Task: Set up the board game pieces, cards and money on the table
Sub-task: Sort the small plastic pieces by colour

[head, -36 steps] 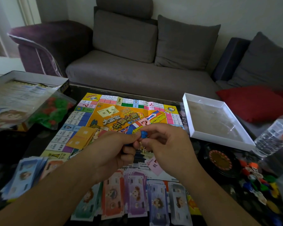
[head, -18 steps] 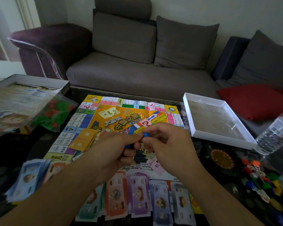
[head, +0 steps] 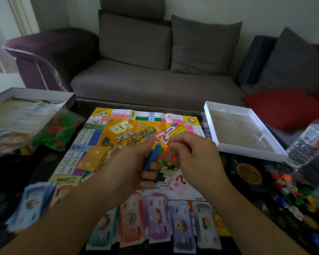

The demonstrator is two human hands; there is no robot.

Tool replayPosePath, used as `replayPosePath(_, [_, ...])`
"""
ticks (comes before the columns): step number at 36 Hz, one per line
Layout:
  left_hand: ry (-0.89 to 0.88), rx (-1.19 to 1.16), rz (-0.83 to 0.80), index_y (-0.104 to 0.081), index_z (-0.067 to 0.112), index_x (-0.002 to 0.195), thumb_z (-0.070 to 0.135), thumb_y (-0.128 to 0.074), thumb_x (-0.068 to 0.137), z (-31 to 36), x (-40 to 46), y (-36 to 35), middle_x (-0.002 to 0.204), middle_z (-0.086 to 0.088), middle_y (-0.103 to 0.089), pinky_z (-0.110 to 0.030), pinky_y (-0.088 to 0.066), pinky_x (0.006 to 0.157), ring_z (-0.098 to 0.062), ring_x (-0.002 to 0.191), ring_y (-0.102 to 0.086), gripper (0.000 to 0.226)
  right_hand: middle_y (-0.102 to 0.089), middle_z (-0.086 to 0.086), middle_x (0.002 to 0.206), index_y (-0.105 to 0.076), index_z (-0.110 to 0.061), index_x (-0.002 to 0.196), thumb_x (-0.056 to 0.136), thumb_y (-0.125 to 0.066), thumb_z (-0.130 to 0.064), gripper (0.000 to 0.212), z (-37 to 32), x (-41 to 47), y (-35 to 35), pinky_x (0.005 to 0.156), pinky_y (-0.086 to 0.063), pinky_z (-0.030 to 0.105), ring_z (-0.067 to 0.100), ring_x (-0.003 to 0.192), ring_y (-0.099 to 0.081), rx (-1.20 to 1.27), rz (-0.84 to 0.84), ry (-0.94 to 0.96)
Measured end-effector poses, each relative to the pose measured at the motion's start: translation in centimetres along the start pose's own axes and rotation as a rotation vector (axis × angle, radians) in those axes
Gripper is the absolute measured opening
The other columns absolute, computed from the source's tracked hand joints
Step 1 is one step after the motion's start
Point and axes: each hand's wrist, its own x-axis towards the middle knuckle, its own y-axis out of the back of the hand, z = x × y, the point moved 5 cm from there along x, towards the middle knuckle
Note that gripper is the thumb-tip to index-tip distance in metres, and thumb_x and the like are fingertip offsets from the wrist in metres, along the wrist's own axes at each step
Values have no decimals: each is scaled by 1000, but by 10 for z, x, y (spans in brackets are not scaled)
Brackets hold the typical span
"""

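Over the middle of the game board (head: 118,129), both hands meet above the dark table (head: 11,173). The left hand (head: 129,166) has its fingers curled round a blue plastic piece (head: 152,157), which stands slanted in its grip with the top end near the thumb. The right hand (head: 193,159) is curled too, its fingertips pinching small orange and green pieces (head: 167,150) right beside the blue one; how many there are I cannot tell. Near the board's left side lies a stack of yellow cards (head: 92,160), and a pink card (head: 179,182) with a question mark lies just under the right wrist. Rows of paper money (head: 157,218) are laid along the board's near edge, with another pile of notes (head: 31,201) to the left. A white box lid (head: 247,150) sits right of the board, a bag of red and green pieces (head: 57,131) left of it, and loose coloured pawns (head: 291,192) lie at the far right near a water bottle (head: 309,144).
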Motion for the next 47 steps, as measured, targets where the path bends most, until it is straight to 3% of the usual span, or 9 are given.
replayPosePath(7, [-34, 11, -10, -67, 1, 111, 30, -46, 107, -3, 1, -1, 68, -1, -42, -24, -23, 45, -12, 53, -25, 36, -69, -16, 78, -71, -33, 88, 101, -66, -16, 22, -5, -2, 2, 73, -60, 36, 7, 74, -66, 144, 26, -4])
replayPosePath(11, [-97, 11, -27, -63, 2, 111, 25, -51, 105, -2, 1, -2, 71, -4, -49, -25, -30, 45, -13, 52, -35, 27, -78, -9, 94, -74, -30, 98, 96, -72, -7, 23, -7, -3, 1, 86, -62, 44, 12, 91, -74, 249, -28, -21])
replayPosePath(17, [-162, 30, 12, -65, -2, 119, 21, -58, 103, 0, 3, 1, 77, -9, -53, -26, -34, 46, -16, 55, -40, 29, -80, -9, 90, -77, -20, 95, 89, -78, -2, 19, -8, -3, 3, 87, -60, 35, 10, 89, -76, 313, -83, -50])
replayPosePath(22, [-200, 128, 13, -72, 0, 104, 19, -60, 103, 1, 2, 3, 75, -8, -52, -27, -32, 50, -15, 57, -38, 23, -79, 0, 87, -78, -16, 93, 87, -80, -2, 15, -7, -1, 6, 84, -62, 39, 18, 83, -76, 337, -89, -26])
replayPosePath(28, [-260, 196, -7, -69, -6, 98, 11, -55, 104, 7, -2, 1, 71, -7, -47, -30, -23, 54, -16, 57, -28, 23, -78, -4, 87, -79, -19, 88, 85, -82, -3, 17, -5, 2, 10, 77, -60, 23, 11, 86, -74, 297, -173, -13])
replayPosePath(34, [-241, 166, -2, -61, -6, 100, 8, -50, 105, 6, -4, -3, 68, -7, -45, -29, -25, 53, -15, 54, -28, 18, -78, 3, 92, -79, -20, 87, 84, -82, -1, 19, -3, 3, 5, 86, -62, 49, 23, 89, -76, 344, -218, -20])
replayPosePath(42, [-253, 52, 39, -63, 4, 119, 27, -53, 105, 2, 4, -7, 79, -11, -54, -28, -38, 53, -16, 59, -45, 29, -78, -3, 97, -79, -26, 105, 94, -75, -7, 23, -4, -8, -5, 76, -59, 26, 15, 85, -74, 356, -129, -47])
replayPosePath(44, [-287, 26, 84, -67, 9, 122, 27, -55, 105, 3, 6, -6, 89, -16, -58, -31, -51, 63, -22, 67, -57, 27, -75, -9, 109, -78, -33, 117, 97, -74, -13, 29, -4, -10, -7, 81, -59, 24, 10, 93, -72, 322, -101, -58])
replayPosePath(47, [-315, -38, 195, -70, 13, 124, 27, -56, 105, 2, 10, -3, 121, -18, -71, -44, -57, 99, -33, 109, -71, 27, -66, -18, 122, -66, -40, 134, 98, -73, -22, 40, -6, -13, -9, 75, -54, 10, -1, 101, -65, 300, -84, -100])
